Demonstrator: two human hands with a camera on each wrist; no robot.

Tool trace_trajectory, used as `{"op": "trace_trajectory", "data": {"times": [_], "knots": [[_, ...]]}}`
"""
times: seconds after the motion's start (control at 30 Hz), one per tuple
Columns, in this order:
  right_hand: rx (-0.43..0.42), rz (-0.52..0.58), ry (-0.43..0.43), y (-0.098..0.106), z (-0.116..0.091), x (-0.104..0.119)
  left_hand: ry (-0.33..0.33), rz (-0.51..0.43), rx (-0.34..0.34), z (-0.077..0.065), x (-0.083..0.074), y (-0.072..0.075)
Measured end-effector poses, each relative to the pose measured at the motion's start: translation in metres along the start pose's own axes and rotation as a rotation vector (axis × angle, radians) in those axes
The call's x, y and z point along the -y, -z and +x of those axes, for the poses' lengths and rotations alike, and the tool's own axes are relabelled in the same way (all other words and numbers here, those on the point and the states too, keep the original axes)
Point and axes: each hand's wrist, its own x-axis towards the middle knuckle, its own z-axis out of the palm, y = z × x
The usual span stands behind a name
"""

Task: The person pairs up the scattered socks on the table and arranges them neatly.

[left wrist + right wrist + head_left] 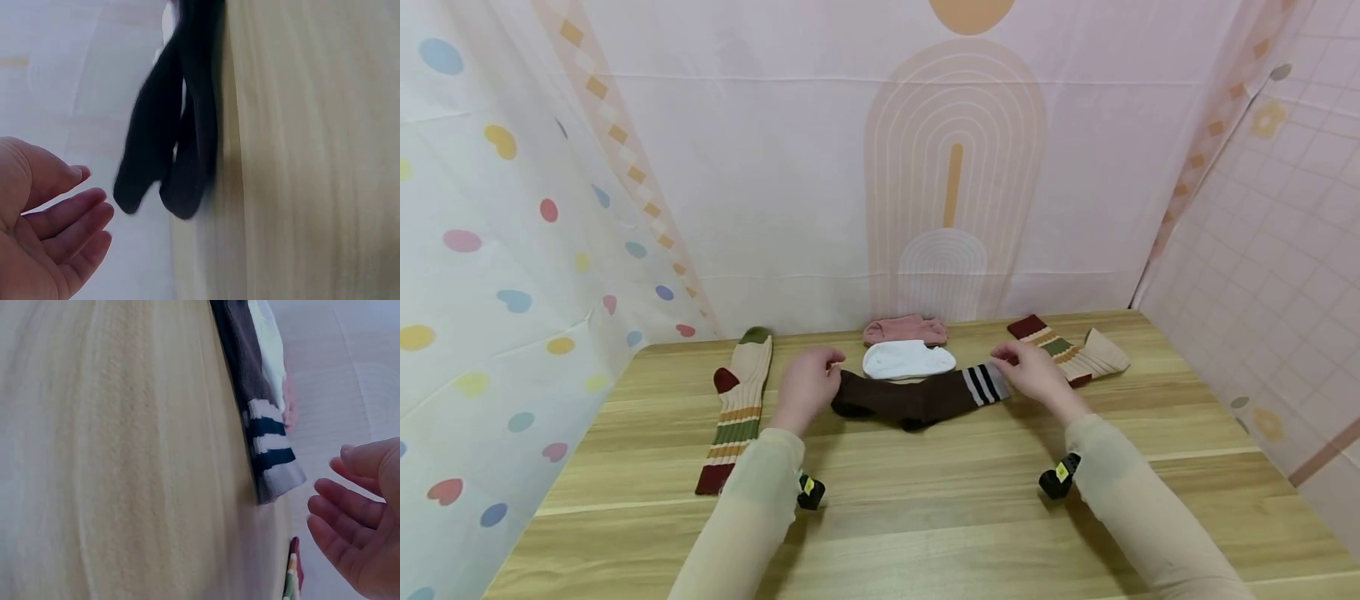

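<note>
Head view, from where I'm standing: L hand (807, 385) is at the toe end of a dk brown sock pair (887, 400), R hand (1033, 371) at its cuff end. L wrist view shows the L thumb apart from the fingers, which are close tog. & softly bent, w/ a gap betw. them and the sock toes; nothing held. R hand's much the same: thumb apart, fingers loosely bent, just beside the cuff, not gripping it. Sock pair lies crosswise mid-table, approx. flat, fine smooth knit, darker toe & heel, grey cuff w/ black bands; 2 rounded toe ends show, slightly split. Just behind it: low-cut white sock (908, 360), oval & smooth, then a pink sock (906, 331), a bit rumpled. Ribbed cream striped sock (737, 421) lies lengthwise near L forearm, green toe, maroon heel & cuff; a matching sock (1060, 348) is bent at an angle beyond R hand. Table (917, 525) is lt. wood-grain; patterned cloth (760, 183) behind, w/ fold creases. Both sleeves (741, 508) pale, long.
</note>
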Motion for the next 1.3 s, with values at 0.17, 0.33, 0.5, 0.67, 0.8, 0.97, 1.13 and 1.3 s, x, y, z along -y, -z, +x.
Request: {"op": "trace_trajectory", "data": {"times": [0.17,0.33,0.5,0.67,0.8,0.97,1.13,1.3], "knots": [[0.012,-0.022,0.091,0.001,-0.007,0.007,-0.159,0.018,0.004,-0.009,-0.015,-0.008],[0.055,-0.057,0.180,0.000,-0.014,0.017,-0.289,0.062,0.109,-0.018,-0.029,-0.019],[0.077,-0.135,0.259,-0.002,-0.020,0.021,-0.415,0.137,0.251,-0.025,-0.039,-0.027],[0.103,-0.162,0.315,-0.006,-0.024,0.021,-0.387,0.201,0.352,-0.030,-0.041,-0.032],[0.119,-0.158,0.354,-0.008,-0.026,0.020,-0.332,0.195,0.426,-0.035,-0.041,-0.033],[0.153,-0.190,0.390,-0.010,-0.029,0.021,-0.292,0.190,0.518,-0.039,-0.038,-0.033],[0.189,-0.202,0.382,-0.012,-0.030,0.020,-0.307,0.208,0.538,-0.038,-0.031,-0.034],[0.185,-0.222,0.364,-0.012,-0.028,0.022,-0.327,0.157,0.553,-0.036,-0.021,-0.033]]}}
